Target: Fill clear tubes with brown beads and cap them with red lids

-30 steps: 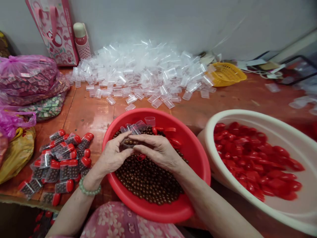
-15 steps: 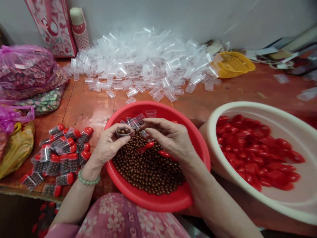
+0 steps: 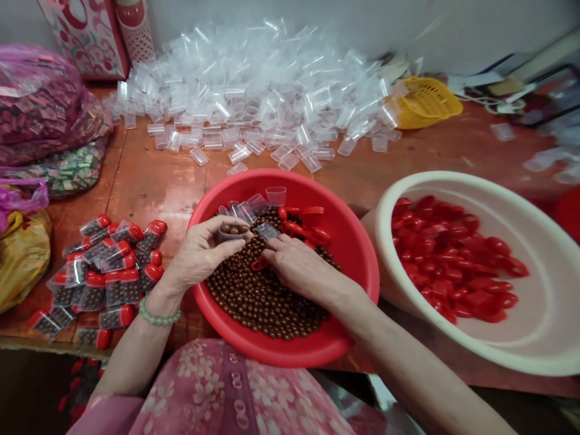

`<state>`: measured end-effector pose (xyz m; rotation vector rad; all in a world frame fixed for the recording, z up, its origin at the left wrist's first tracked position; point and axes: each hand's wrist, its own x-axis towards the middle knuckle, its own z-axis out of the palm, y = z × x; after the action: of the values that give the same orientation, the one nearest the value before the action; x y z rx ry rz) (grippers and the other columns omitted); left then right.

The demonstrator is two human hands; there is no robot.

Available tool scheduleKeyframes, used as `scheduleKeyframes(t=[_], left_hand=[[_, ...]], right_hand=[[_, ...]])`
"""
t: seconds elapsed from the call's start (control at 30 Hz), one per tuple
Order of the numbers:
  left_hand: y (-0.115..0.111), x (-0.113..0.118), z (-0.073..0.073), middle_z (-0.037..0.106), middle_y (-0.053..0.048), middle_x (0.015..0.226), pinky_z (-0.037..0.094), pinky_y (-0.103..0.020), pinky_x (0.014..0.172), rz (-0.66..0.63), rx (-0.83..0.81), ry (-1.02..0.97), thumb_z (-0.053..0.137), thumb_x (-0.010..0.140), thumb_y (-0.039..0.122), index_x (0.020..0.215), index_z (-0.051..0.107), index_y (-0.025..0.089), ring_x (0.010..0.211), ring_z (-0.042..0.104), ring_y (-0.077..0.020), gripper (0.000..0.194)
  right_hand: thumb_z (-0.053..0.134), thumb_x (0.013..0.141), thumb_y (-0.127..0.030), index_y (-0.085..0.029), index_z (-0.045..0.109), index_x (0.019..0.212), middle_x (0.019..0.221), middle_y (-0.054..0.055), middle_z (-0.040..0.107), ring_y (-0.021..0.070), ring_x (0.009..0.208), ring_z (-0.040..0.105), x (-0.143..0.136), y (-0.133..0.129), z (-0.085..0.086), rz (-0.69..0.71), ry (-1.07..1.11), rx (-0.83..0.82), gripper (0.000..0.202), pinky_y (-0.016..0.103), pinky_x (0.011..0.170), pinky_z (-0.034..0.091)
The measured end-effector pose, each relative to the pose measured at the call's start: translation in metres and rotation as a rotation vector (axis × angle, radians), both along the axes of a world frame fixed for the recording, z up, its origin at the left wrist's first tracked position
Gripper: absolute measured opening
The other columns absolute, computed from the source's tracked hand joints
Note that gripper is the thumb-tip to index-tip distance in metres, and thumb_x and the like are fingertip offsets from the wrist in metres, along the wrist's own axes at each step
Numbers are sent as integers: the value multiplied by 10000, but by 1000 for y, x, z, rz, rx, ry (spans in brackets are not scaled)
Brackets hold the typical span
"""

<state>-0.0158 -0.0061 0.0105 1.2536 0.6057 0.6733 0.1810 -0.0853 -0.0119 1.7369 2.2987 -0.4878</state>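
Observation:
A clear plastic container (image 3: 232, 231) with brown balls at its mouth is held in my left hand (image 3: 199, 251), above the left part of a red basin (image 3: 272, 356). Inside the basin lies a heap of brown balls (image 3: 272, 308). My right hand (image 3: 299, 263) reaches down onto the heap, its fingers closed at a red scoop (image 3: 259, 264) that is mostly hidden under them. Just beyond those fingertips lies another clear container (image 3: 267, 231). More clear containers (image 3: 244, 210) and red pieces (image 3: 312, 232) rest on the balls at the basin's far side.
Filled containers with red caps (image 3: 120, 260) are piled at the left. A white basin (image 3: 453, 356) of red parts stands on the right. Behind are many clear containers (image 3: 254, 90) and a yellow basket (image 3: 426, 106). Plastic bags (image 3: 40, 109) sit at the far left.
My right hand has lowered from above the basin onto the balls and closed at the red scoop. My left hand still holds its container. The view has shifted slightly.

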Motion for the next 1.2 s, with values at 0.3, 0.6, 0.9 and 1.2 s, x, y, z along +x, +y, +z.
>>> scheduleKeyframes(t=[0.3, 0.6, 0.9, 1.2], left_hand=[[2, -1, -2, 731, -38, 907, 509, -256, 839, 7, -113, -71, 734, 740, 173, 973, 676, 148, 867, 678, -133, 241], [5, 3, -2, 695, -18, 880, 475, -235, 818, 34, -104, -23, 723, 743, 180, 976, 662, 141, 824, 629, -107, 244], [5, 5, 0, 664, -11, 856, 464, -255, 807, 81, -163, 20, 763, 681, 225, 911, 646, 140, 812, 604, -119, 272], [6, 5, -2, 632, 8, 824, 443, -253, 802, 83, -209, 43, 740, 670, 181, 845, 603, 143, 783, 585, -102, 226]], right_hand=[[438, 916, -124, -160, 581, 834, 900, 105, 631, 228, 842, 536, 2, -2, 2, -64, 59, 15, 169, 336, 716, 353], [451, 949, -349, -209, 541, 922, 804, 5, 562, 146, 715, 521, 4, -2, 28, -397, 865, 0, 168, 271, 660, 432], [502, 937, -323, -225, 547, 1128, 999, 43, 615, 177, 915, 601, -14, 1, 23, -418, 1113, -46, 219, 337, 819, 509], [547, 915, -245, -209, 619, 1060, 1034, 89, 632, 204, 935, 632, -20, -7, 22, -288, 694, 390, 165, 345, 823, 529]])
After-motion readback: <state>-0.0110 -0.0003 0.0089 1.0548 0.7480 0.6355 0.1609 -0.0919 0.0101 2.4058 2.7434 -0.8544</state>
